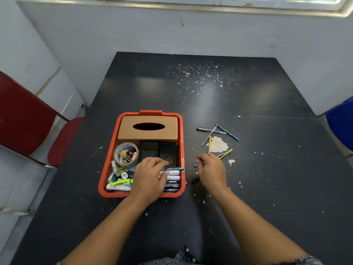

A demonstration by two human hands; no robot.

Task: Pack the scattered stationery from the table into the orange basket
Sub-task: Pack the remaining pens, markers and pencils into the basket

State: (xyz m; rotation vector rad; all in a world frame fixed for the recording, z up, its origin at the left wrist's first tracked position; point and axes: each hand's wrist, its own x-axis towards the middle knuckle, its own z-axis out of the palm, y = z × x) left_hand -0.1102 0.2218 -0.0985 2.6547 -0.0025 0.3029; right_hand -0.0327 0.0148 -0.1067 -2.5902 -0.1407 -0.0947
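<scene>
Stationery is split between two places: most of it lies packed in the orange basket (141, 195), and a loose remainder lies on the black table (248, 188) to the basket's right.

Count inside the basket: one tan tissue box (148, 129) across the far end; two black mesh holders (159, 153) side by side in front of it; one roll of clear tape (125, 154) lying flat with binder clips in its core; a row of markers and pens (172, 178) along the near side, partly covered by your hand, so the exact number cannot be told; one yellow-green highlighter (122, 182); several small items at the near left corner, too crowded to count.

Count on the table: a crossed group of three pens (211, 131) at the far side, one yellow pencil (209, 144) below them, and two coloured pencils (225, 153) just beyond your right hand.

Your left hand (148, 180) rests palm down over the markers in the basket, fingers loosely bent over them; whether it holds any one of them cannot be told. Your right hand (211, 172) is on the table just right of the basket, fingers curled around a blue pencil (196, 165) whose end projects to the left.

The table surface is chipped, with pale flecks and one larger bare patch (218, 145).
</scene>
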